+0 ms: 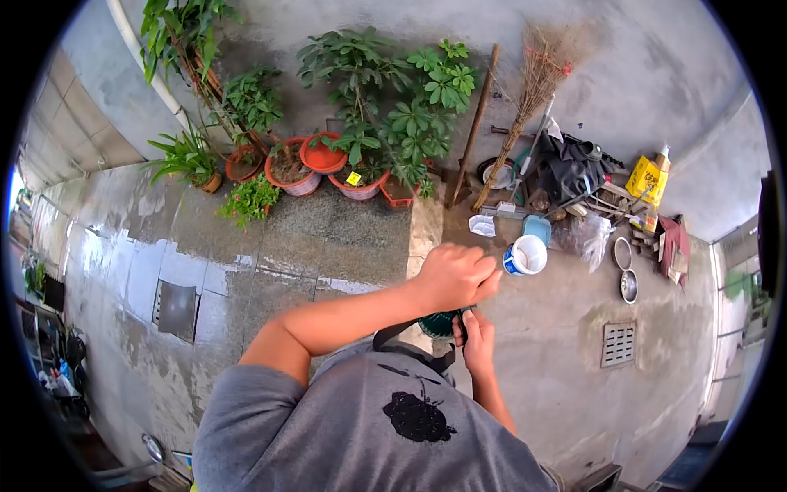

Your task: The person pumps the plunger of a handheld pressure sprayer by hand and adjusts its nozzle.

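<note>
Both hands work close in front of the person's chest, above the paved floor (533, 353). Left hand (459, 277) is raised higher, its fingers curled in and knuckles up; whether it encloses anything cannot be told. Its arm bends at the elbow and crosses in front of the body. Right hand (479, 338) sits just below, thumb and fingers closed around a dark strip (464, 326). Beside that grip, partly hidden by the left forearm, is a dark green object (438, 325), rounded and ridged in outline; a black strap (443, 359) runs close under it.

Beyond the hands, toward the floor's wall-side edge, a white bucket (534, 252) with a blue label has something pale inside. A blue-green tub (537, 226) is just behind it, and a clear plastic bag (592, 238) lies nearby with contents too indistinct to name. Farther right, a metal bowl (629, 287) lies next to a round basin (623, 253). Along the wall-side edge, a reddish pot (302, 187) holds brown soil, with other potted plants (361, 82) around it.
</note>
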The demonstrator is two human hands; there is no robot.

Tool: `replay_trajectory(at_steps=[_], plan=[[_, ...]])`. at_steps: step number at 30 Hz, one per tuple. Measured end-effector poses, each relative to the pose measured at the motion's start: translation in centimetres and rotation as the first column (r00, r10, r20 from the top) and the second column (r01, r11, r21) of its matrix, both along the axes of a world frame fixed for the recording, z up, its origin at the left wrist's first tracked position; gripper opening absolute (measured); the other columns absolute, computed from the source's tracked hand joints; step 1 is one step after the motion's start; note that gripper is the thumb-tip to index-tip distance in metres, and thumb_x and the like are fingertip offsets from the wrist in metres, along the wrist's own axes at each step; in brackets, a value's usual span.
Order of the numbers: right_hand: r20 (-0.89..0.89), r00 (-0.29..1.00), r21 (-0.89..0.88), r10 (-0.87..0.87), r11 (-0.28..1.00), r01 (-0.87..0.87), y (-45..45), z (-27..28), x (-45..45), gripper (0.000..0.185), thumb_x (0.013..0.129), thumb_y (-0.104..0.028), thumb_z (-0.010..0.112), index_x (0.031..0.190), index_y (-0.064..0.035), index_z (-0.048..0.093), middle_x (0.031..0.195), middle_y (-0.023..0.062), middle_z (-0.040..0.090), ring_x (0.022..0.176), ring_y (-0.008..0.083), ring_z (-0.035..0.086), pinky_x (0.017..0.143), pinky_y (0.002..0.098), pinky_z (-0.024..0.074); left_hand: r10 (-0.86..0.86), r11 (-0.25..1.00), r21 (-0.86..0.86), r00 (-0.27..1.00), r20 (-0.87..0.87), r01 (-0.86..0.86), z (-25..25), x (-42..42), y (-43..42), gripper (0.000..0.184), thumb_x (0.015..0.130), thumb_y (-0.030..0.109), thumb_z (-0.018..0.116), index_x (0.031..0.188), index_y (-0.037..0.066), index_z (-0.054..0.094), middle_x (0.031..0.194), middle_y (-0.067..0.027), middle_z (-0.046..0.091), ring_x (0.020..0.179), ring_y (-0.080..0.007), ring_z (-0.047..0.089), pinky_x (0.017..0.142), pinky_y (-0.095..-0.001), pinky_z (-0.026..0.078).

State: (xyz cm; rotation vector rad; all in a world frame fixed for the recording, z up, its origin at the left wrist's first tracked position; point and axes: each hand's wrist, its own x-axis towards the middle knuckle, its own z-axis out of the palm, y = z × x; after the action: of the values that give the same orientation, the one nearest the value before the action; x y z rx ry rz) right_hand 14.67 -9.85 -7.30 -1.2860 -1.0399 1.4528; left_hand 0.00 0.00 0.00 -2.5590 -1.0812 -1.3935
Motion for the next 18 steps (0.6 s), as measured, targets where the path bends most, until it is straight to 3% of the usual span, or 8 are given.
replay_trajectory(at_steps=[2, 6, 8, 11, 13, 18], plan=[[-0.016, 1.000, 0.006, -0.014, 1.000, 0.014, -0.4, 0.8, -0.4, 0.032, 0.106, -0.023, 0.048, 0.087, 0.0009, 0.060, 0.065, 0.0000, 0.053, 0.051, 0.0054, 0.041, 0.049, 0.0237, 0.0326, -0.015, 0.997, -0.078, 1.000, 0.008, 0.015, -3.4, 0.0, -1.1, 0.029, 0.084, 0.026, 0.071, 0.067, 0.012, 0.053, 0.061, -0.0041, 0.052, 0.050, -0.0247, 0.059, 0.049, -0.0370, 0.048], [0.053, 0.999, 0.031, -0.002, 1.000, 0.000, -0.4, 0.4, 0.8, 0.033, 0.106, -0.022, 0.047, 0.086, 0.0004, 0.060, 0.065, -0.0004, 0.052, 0.052, 0.0057, 0.041, 0.049, 0.0242, 0.0328, -0.032, 0.997, -0.072, 0.999, -0.016, 0.031, -4.4, 1.2, -1.2, 0.029, 0.084, 0.025, 0.071, 0.066, 0.012, 0.052, 0.059, -0.0034, 0.051, 0.049, -0.0244, 0.058, 0.047, -0.0381, 0.047], [0.048, 0.998, 0.005, -0.029, 1.000, 0.029, 0.3, 0.1, 1.7, 0.033, 0.106, -0.023, 0.048, 0.085, 0.0002, 0.060, 0.064, -0.0006, 0.052, 0.052, 0.0060, 0.041, 0.049, 0.0246, 0.0331, -0.076, 0.997, -0.035, 0.996, -0.037, 0.075, -3.6, 2.2, 0.3, 0.029, 0.084, 0.024, 0.071, 0.065, 0.012, 0.052, 0.058, -0.0031, 0.050, 0.048, -0.0239, 0.057, 0.047, -0.0382, 0.046], [0.069, 0.997, -0.052, -0.020, 0.998, 0.024, 0.1, -1.9, 1.7, 0.032, 0.105, -0.023, 0.048, 0.085, -0.0001, 0.060, 0.064, -0.0006, 0.052, 0.052, 0.0063, 0.042, 0.049, 0.0245, 0.0333, -0.018, 0.999, 0.035, 1.000, 0.024, 0.017, 3.2, 1.6, 1.2, 0.026, 0.084, 0.025, 0.070, 0.066, 0.012, 0.056, 0.057, -0.0033, 0.054, 0.050, -0.0237, 0.061, 0.050, -0.0398, 0.048], [0.072, 0.997, -0.076, -0.023, 0.997, 0.029, -0.5, -2.2, 2.3, 0.032, 0.104, -0.023, 0.049, 0.085, -0.0001, 0.060, 0.064, -0.0007, 0.053, 0.051, 0.0063, 0.042, 0.049, 0.0244, 0.0334, -0.044, 0.998, 0.045, 0.999, 0.002, 0.043, 3.3, 2.0, 1.4, 0.026, 0.084, 0.024, 0.070, 0.066, 0.012, 0.056, 0.057, -0.0033, 0.054, 0.050, -0.0237, 0.060, 0.049, -0.0392, 0.047], [0.090, 0.996, -0.084, -0.028, 0.996, 0.036, -1.1, -1.2, 3.3, 0.033, 0.104, -0.023, 0.051, 0.082, 0.0000, 0.060, 0.064, -0.0007, 0.053, 0.051, 0.0060, 0.043, 0.047, 0.0249, 0.0336, -0.019, 0.999, -0.046, 0.998, 0.063, 0.022, -1.6, 2.3, -0.4, 0.029, 0.084, 0.024, 0.071, 0.066, 0.011, 0.052, 0.058, -0.0048, 0.052, 0.049, -0.0255, 0.058, 0.047, -0.0386, 0.047]])
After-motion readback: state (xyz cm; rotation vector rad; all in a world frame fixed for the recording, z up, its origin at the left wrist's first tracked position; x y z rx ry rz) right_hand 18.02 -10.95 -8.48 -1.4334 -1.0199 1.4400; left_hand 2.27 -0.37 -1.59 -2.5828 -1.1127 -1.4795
